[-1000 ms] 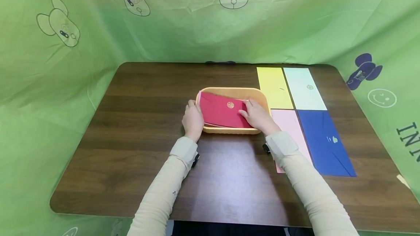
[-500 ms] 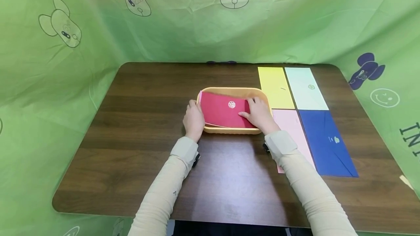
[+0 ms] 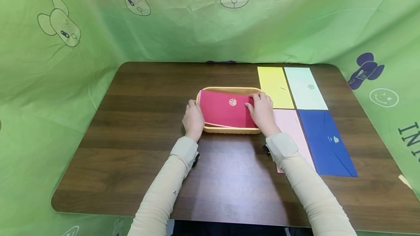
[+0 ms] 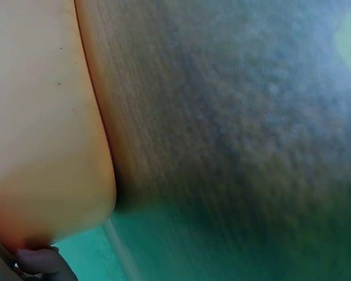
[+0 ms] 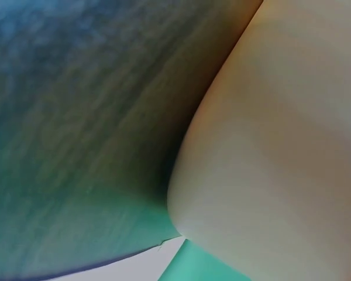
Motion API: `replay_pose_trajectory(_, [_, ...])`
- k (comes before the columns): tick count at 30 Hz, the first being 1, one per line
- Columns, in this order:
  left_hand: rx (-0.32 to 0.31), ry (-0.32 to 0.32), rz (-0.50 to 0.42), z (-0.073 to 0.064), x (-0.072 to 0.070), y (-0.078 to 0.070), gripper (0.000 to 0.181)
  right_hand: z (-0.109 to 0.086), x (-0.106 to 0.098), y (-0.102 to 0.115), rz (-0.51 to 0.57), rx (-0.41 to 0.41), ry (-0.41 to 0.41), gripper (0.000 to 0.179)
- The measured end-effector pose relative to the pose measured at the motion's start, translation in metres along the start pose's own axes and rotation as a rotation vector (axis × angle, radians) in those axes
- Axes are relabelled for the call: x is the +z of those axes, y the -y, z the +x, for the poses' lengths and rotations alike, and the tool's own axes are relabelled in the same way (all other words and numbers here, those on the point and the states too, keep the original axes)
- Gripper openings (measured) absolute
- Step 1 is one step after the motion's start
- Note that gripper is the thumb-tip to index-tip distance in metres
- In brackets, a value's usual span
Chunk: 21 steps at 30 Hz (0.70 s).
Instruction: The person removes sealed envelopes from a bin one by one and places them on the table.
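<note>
An orange-yellow plastic basket [image 3: 231,130] stands mid-table with a red envelope [image 3: 226,114] across its top, gold emblem facing up. Paler paper edges show beneath the envelope. My left hand [image 3: 193,120] grips the basket's left end; in the left wrist view, curled fingers [image 4: 44,261] show at the corner of the basket wall [image 4: 47,117]. At the other end, my right hand [image 3: 262,114] pinches the envelope's right end, thumb on top. That hand covers the basket's right rim. The right wrist view shows the basket wall [image 5: 269,152] close up, without fingers.
To the right on the wooden table [image 3: 131,148] lie a yellow envelope [image 3: 275,86], a pale mint one [image 3: 305,88], a pink one [image 3: 290,126] and a blue one [image 3: 328,143]. Green printed cloth [image 3: 183,35] hangs around the table.
My right hand has shifted right and slightly away from me at the basket's right end. The red envelope's right end has shifted with it, its emblem slightly farther back. My left hand stays put.
</note>
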<state>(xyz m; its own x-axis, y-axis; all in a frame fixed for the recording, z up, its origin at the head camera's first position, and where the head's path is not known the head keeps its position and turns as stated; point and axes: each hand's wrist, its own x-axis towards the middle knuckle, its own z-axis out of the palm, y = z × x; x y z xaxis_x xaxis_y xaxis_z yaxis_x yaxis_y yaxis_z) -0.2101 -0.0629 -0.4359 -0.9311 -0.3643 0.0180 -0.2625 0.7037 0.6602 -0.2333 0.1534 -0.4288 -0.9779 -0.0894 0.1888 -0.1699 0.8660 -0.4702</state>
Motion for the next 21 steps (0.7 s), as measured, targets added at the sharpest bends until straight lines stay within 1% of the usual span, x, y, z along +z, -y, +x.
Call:
replay_pose_trajectory(4, [0.005, -0.009, -0.017, -0.0004, -0.0007, -0.0005, 0.031, -0.0004, -0.0025, 0.0006, 0.064, 0.010, -0.043, 0.034])
replay_pose_trajectory(10, [0.004, -0.025, -0.041, -0.0024, -0.0009, -0.0020, 0.029, -0.0005, -0.0041, -0.0047, 0.158, 0.028, -0.089, 0.030])
replay_pose_trajectory(16, [-0.011, -0.035, -0.041, -0.0033, -0.0007, -0.0015, 0.032, -0.0006, -0.0065, -0.0064, 0.260, 0.062, -0.111, 0.027])
replay_pose_trajectory(21, [-0.024, -0.028, -0.045, -0.0038, -0.0010, -0.0009, 0.032, -0.0009, -0.0104, -0.0050, 0.346, 0.109, -0.131, 0.024])
